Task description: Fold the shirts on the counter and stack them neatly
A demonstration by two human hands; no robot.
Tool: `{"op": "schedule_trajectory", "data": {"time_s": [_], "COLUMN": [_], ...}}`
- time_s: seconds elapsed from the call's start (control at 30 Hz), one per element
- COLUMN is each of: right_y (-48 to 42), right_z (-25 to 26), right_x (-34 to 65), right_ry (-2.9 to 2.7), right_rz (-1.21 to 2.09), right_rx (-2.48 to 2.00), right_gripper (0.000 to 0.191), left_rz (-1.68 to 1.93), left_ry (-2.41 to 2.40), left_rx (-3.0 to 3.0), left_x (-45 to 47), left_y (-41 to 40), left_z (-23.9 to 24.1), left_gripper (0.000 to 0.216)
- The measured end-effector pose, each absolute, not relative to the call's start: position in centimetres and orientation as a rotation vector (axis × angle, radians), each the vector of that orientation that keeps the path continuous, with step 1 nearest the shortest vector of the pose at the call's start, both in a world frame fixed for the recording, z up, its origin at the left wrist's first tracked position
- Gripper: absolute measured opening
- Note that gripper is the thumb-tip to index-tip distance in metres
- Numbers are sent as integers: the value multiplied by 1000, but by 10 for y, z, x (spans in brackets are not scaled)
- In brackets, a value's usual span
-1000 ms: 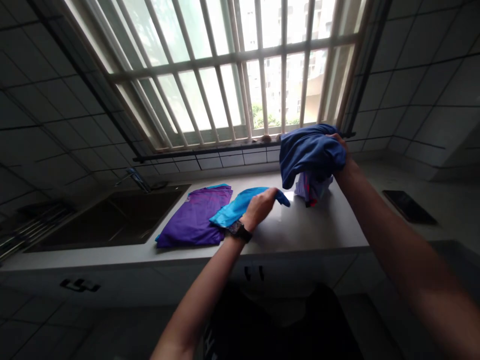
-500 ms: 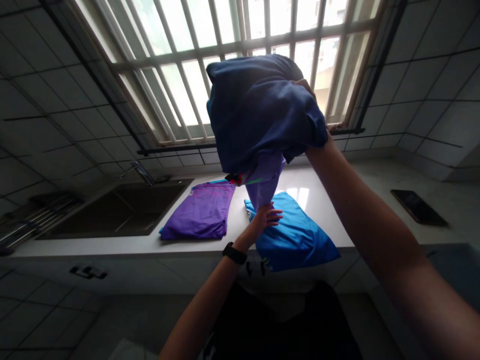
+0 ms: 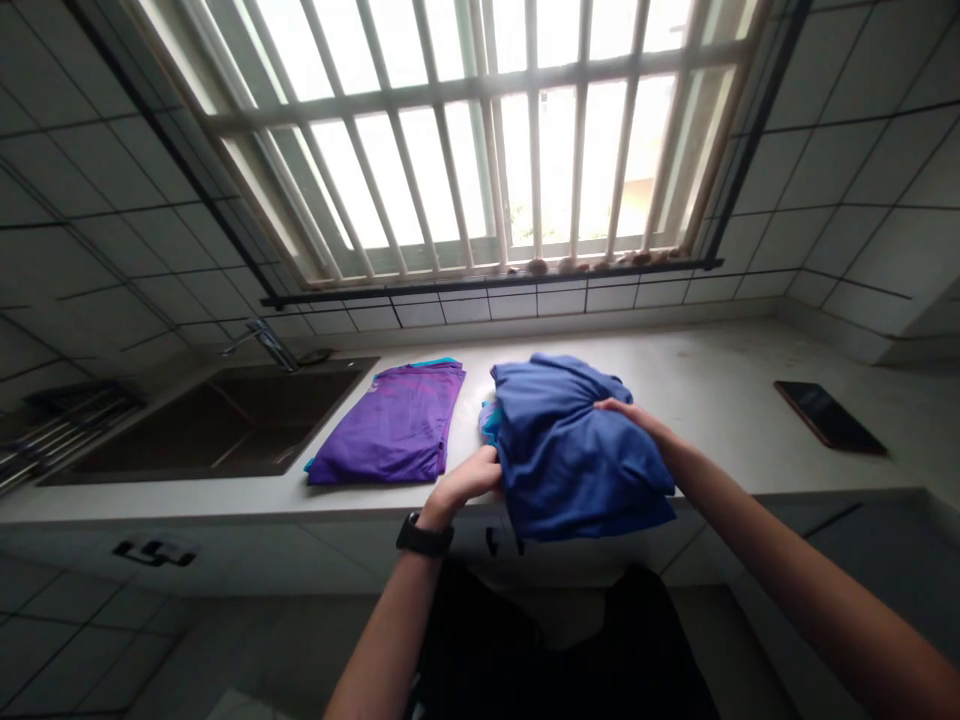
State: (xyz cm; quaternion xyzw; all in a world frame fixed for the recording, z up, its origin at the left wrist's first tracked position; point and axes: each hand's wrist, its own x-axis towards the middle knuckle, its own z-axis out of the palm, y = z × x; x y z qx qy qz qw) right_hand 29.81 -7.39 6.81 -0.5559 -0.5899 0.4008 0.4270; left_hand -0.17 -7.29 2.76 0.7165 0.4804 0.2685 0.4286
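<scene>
Presently, one blue garment [image 3: 574,465], pinched by the right grip [image 3: 643,420], has one folded purple garment [image 3: 390,425] at nine o'clock; left grip [image 3: 471,478] closure indiscernible.

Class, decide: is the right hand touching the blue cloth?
Touching. The head view shows the right hand on the blue cloth, creases gathering at its fingertips.

No text, label or number can be read.
A small pale mark [image 3: 373,383] near the far left corner of the folded purple garment [image 3: 394,425] is too small to make out. A sliver of white marking [image 3: 415,692] shows at the edge of the dark clothing [image 3: 480,640], too little to tell as lettering. Neither the dark phone [image 3: 830,417] on the counter [image 3: 720,390] nor the black watch [image 3: 424,537] shows legible figures.
</scene>
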Motion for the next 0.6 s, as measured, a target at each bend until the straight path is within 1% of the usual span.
{"op": "schedule_trajectory", "data": {"time_s": [0.07, 0.13, 0.17, 0.23, 0.27, 0.3, 0.43, 0.5, 0.6], "right_y": [-83, -89, -91, -95, -97, -99, -101, -93, -72], "right_z": [49, 44, 45, 51, 54, 56, 51, 48, 47], "right_x": [308, 316, 318, 322, 322, 323, 325, 326, 332], "right_ry": [-1460, -1494, -1527, -1584, -1608, -1626, -1597, -1530, -1369], "right_rz": [1028, 971, 937, 926, 957, 1001, 1152, 1138, 1043], "right_rx": [-1424, -1517, -1574, -1644, -1629, -1584, -1406, -1385, -1426], "right_gripper": [51, 65, 71, 77, 78, 77, 75, 74, 63], "left_rz": [575, 691, 776, 892, 906, 897, 841, 828, 784], "left_ry": [1313, 1515, 1613, 1672, 1628, 1558, 1387, 1369, 1320], "left_rx": [1733, 1731, 1728, 1718, 1720, 1732, 1838, 1877, 1920], "left_x": [-10, -11, -8, 3, 11, 20, 55, 70, 83], "left_y": [-90, -104, -110, -120, -123, -124, -113, -96, -68], "left_z": [15, 7, 4, 2, 2, 2, 7, 11, 21], "left_gripper": [24, 26, 33, 53, 61, 63, 50, 46, 45]}}
